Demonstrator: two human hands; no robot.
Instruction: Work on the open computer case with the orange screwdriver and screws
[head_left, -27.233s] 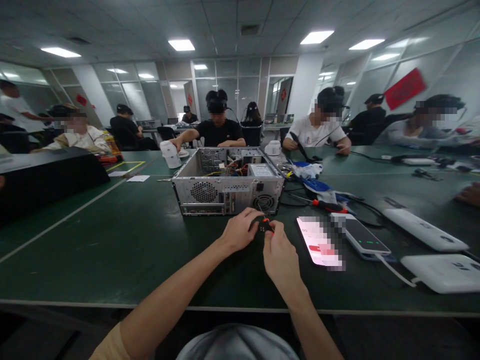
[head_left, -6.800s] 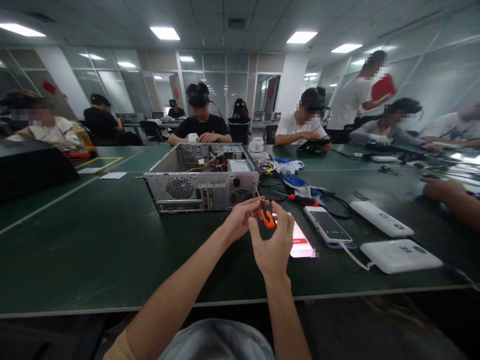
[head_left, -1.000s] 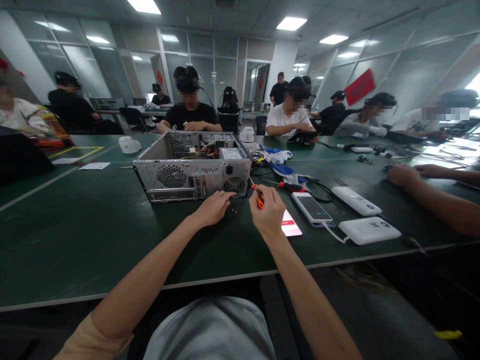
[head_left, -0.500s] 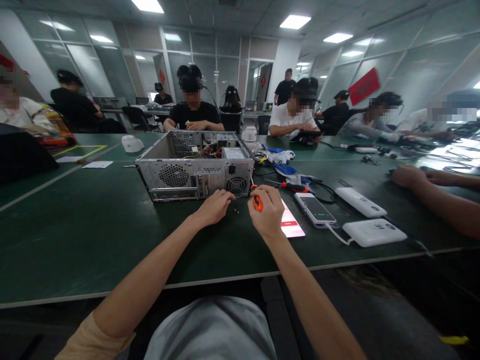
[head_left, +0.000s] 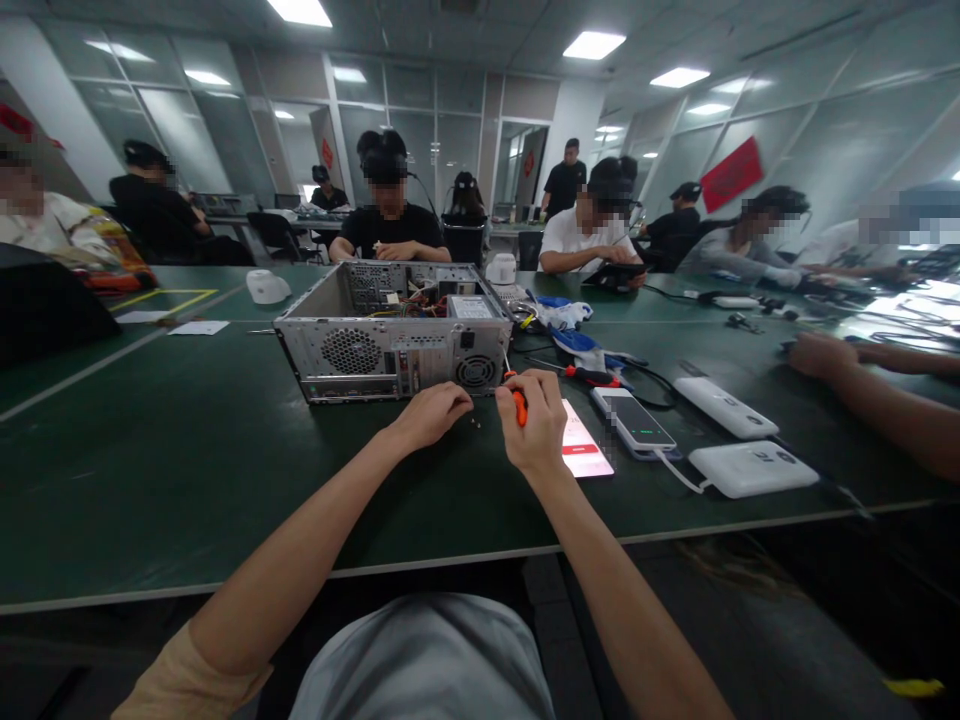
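An open metal computer case (head_left: 439,340) lies on the green table, its back panel with the fan grilles facing me. My right hand (head_left: 536,425) is closed around the orange handle of a screwdriver (head_left: 519,405). Its thin shaft points up beside the case's right rear edge, close to the power supply's fan grille; whether the tip touches is too small to tell. My left hand (head_left: 433,415) rests low in front of the back panel, fingers bent together; what they hold, if anything, is hidden. Tiny screws (head_left: 476,425) lie on the table between my hands.
Right of my right hand lie a lit phone (head_left: 587,445), another device (head_left: 636,418) and white power banks (head_left: 754,468). Behind them are a red-black screwdriver (head_left: 592,376), blue-white gloves (head_left: 577,345) and cables. A co-worker's hand (head_left: 821,355) rests at the right; other people sit across the table.
The view has shifted slightly. My right hand has turned a little around the screwdriver, which stays by the case's right edge. My left hand has hardly moved.
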